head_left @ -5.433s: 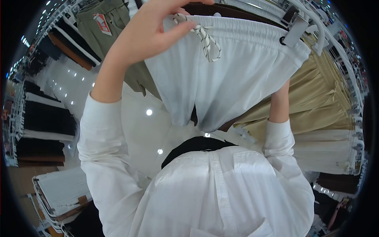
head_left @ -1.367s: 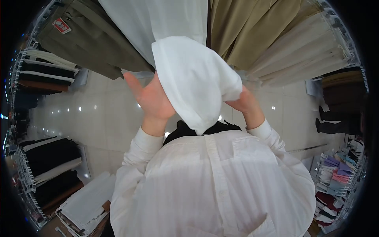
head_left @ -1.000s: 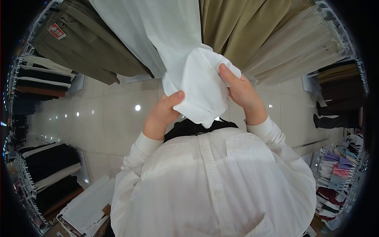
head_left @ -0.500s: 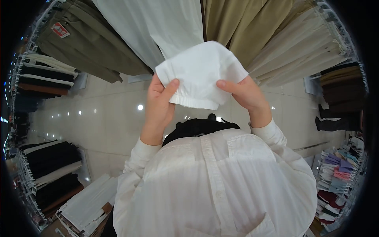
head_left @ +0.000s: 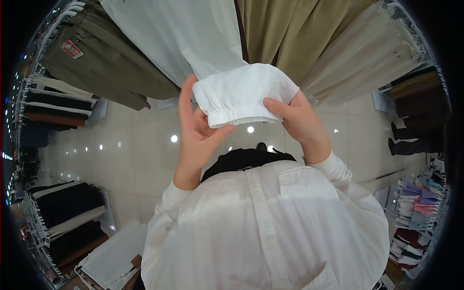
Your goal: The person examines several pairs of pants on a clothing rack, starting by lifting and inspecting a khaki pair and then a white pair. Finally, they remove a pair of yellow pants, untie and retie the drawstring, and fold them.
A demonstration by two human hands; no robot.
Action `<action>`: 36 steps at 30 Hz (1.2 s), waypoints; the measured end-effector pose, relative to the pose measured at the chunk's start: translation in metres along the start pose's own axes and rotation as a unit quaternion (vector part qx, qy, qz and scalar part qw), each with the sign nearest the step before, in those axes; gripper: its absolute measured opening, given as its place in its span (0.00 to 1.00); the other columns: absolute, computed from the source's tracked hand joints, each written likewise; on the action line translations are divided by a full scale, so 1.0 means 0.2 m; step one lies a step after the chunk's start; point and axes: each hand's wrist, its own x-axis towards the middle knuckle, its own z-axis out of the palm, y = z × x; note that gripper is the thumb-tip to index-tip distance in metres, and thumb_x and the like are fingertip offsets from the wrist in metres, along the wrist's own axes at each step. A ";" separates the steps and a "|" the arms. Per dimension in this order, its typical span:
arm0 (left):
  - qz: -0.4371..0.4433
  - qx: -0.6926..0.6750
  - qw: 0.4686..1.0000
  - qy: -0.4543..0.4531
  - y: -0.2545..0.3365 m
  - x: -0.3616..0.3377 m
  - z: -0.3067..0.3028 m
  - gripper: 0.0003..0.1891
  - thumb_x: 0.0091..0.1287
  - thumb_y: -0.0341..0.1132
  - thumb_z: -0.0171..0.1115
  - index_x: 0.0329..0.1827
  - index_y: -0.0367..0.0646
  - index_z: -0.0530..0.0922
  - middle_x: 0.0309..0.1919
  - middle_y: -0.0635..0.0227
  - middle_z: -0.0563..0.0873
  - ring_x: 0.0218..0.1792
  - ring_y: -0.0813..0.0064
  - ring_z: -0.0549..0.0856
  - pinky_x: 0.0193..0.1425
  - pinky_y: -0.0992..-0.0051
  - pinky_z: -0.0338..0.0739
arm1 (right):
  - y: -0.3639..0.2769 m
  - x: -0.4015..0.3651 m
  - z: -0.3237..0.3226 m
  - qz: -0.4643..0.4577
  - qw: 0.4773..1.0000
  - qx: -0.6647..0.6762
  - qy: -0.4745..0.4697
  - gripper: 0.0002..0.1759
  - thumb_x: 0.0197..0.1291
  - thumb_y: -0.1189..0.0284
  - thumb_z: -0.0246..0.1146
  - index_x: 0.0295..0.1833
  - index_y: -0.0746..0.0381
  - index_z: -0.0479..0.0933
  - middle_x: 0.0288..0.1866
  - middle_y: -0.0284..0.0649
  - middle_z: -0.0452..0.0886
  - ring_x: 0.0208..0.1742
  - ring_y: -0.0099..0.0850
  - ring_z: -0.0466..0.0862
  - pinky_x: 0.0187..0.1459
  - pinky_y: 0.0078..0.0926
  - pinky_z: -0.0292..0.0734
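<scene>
A white cloth piece with a gathered elastic edge point(head_left: 241, 96) is held up in front of my chest, its elastic side facing me. My right hand point(head_left: 302, 121) grips its right end, thumb on top and the other fingers hidden beneath. At the left end my left hand point(head_left: 193, 133) has its fingers apart. The index finger points up beside the cloth and the thumb reaches along under the elastic edge. Just beyond the cloth hang white trousers point(head_left: 179, 38).
Olive trousers point(head_left: 104, 58) with a red tag hang at the left, tan trousers point(head_left: 285, 29) and cream ones point(head_left: 357, 58) at the right. Racks of dark clothes point(head_left: 67, 208) stand at the left. A person's legs point(head_left: 415, 140) show at far right. The floor point(head_left: 135, 159) is glossy tile.
My left hand has loosened from the cloth and spread its fingers, its thumb moving below the elastic edge. The cloth has tipped so that more of the gathered edge shows.
</scene>
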 end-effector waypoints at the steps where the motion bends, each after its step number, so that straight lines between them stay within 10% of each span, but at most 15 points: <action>1: 0.008 0.032 0.999 -0.002 -0.01 0.00 0.00 0.35 0.54 0.15 0.56 0.66 0.38 0.53 0.48 0.57 0.76 0.51 0.70 0.77 0.55 0.73 0.71 | -0.01 -0.01 0.00 -0.002 1.000 -0.001 0.002 0.29 0.53 0.76 0.62 0.61 0.65 0.62 0.50 0.36 0.75 0.52 0.25 0.74 0.53 0.24 0.70; 8: -0.024 0.074 0.996 0.036 -0.05 0.01 -0.06 0.18 0.56 0.16 0.55 0.52 0.33 0.72 0.43 0.66 0.78 0.44 0.80 0.77 0.47 0.81 0.70 | -0.05 -0.04 0.01 0.028 0.995 -0.077 -0.054 0.30 0.51 0.77 0.64 0.60 0.66 0.62 0.49 0.35 0.74 0.48 0.21 0.75 0.44 0.19 0.72; 28: -0.063 -0.028 0.997 0.046 -0.14 -0.04 -0.06 0.10 0.63 0.28 0.57 0.44 0.32 0.77 0.36 0.67 0.82 0.38 0.82 0.79 0.45 0.81 0.71 | 0.00 -0.03 0.11 -0.163 0.981 -0.079 0.074 0.42 0.51 0.78 0.63 0.68 0.62 0.47 0.40 0.43 0.79 0.41 0.24 0.79 0.41 0.20 0.75; 36: -0.123 -0.312 0.937 0.097 -0.13 0.01 -0.04 0.17 0.70 0.39 0.46 0.55 0.37 0.69 0.51 0.60 0.77 0.53 0.66 0.76 0.60 0.65 0.69 | 0.05 0.00 -0.03 -0.076 0.987 -0.120 0.071 0.08 0.57 0.78 0.56 0.43 0.66 0.76 0.40 0.35 0.79 0.41 0.20 0.78 0.43 0.18 0.74</action>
